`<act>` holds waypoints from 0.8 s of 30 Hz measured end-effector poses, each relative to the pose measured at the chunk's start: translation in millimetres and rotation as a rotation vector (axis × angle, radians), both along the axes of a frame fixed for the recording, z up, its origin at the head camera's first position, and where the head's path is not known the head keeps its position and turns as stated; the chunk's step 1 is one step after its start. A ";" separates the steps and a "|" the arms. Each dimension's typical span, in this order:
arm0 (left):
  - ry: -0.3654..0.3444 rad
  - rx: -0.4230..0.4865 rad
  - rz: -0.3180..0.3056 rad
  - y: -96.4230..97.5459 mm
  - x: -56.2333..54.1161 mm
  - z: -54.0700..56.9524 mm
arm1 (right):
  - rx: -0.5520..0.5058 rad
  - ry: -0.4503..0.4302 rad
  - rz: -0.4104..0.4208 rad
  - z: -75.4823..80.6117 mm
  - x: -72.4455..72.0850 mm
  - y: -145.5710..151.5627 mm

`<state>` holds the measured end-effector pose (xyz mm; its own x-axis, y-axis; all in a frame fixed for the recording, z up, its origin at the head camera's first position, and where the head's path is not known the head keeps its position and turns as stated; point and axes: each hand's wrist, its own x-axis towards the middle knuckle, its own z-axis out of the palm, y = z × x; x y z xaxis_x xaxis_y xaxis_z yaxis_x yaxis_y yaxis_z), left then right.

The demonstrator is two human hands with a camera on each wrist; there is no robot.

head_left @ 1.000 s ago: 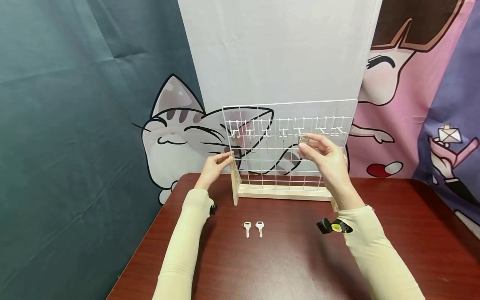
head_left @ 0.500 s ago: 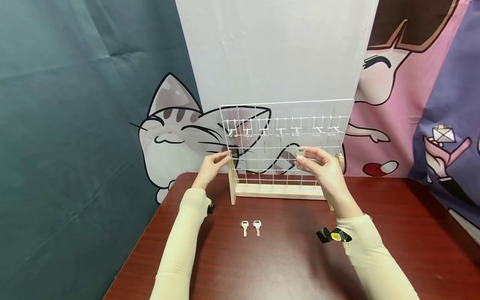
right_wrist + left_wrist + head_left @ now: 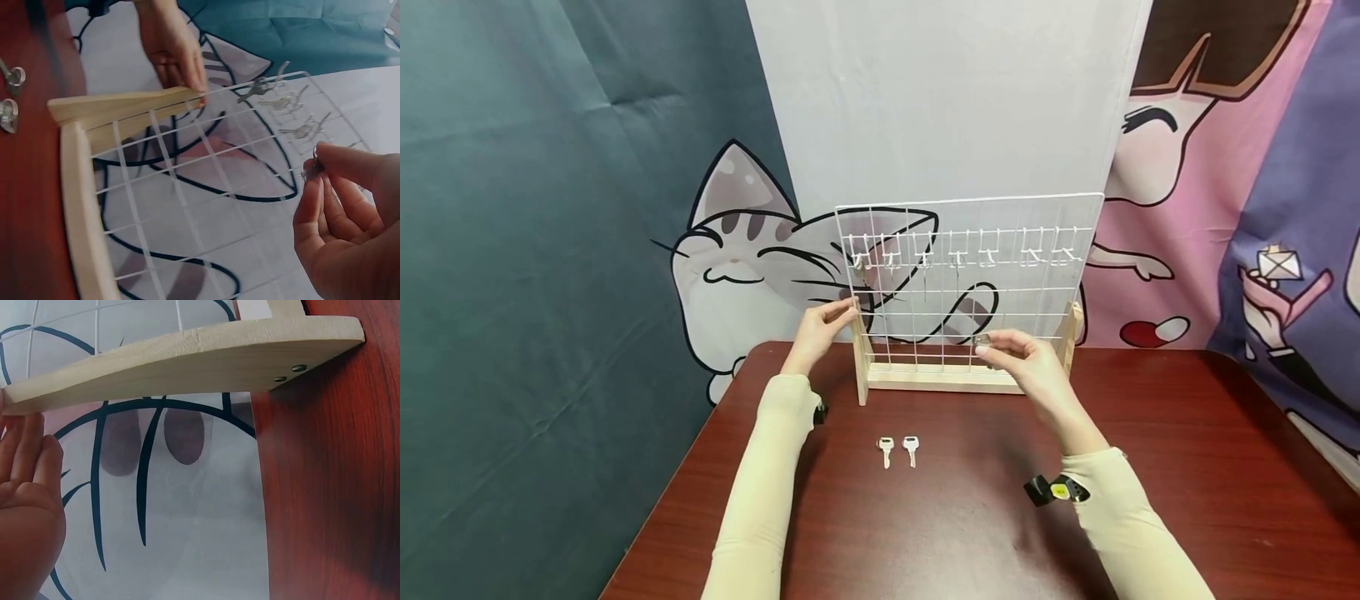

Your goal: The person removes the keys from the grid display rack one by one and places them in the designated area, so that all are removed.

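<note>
A white wire grid rack on a wooden base (image 3: 936,379) stands at the back of the table. My left hand (image 3: 816,333) holds the top of its left wooden upright (image 3: 861,367), fingertips against the wood in the left wrist view. Between right thumb and fingers I pinch a small metal key (image 3: 314,167), mostly covered by the fingertips. That right hand (image 3: 1033,371) is in front of the grid's lower right part, below the row of hooks. Two silver keys, a left one (image 3: 886,451) and a right one (image 3: 911,450), lie side by side on the table.
White hooks (image 3: 988,257) run in a row across the upper grid. Keys (image 3: 305,130) hang from several hooks on the left, while those on the right are bare. Behind the reddish-brown table (image 3: 955,500) hangs a printed cloth (image 3: 587,250).
My right hand has come down and slightly left with the key, from hook height to the lower grid. The left hand stays at the upright. The view shifts slightly.
</note>
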<state>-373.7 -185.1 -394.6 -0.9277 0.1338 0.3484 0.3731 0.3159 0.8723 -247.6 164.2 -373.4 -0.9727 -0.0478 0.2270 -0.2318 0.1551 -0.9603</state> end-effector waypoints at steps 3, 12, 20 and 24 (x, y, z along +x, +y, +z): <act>0.007 0.010 -0.004 0.5 0.5 -0.5 | 0.017 -0.024 0.021 -11.1 -1.7 -4.1; 0.009 0.038 -0.009 0.6 1.3 -1.2 | 0.020 -0.083 0.081 -43.5 -4.9 -15.5; -0.002 0.042 -0.022 1.1 0.9 0.4 | 0.115 -0.088 0.084 -70.0 -5.5 -22.1; -0.002 0.050 -0.023 -0.1 1.4 -1.6 | 0.111 -0.148 0.096 -83.6 -4.9 -27.4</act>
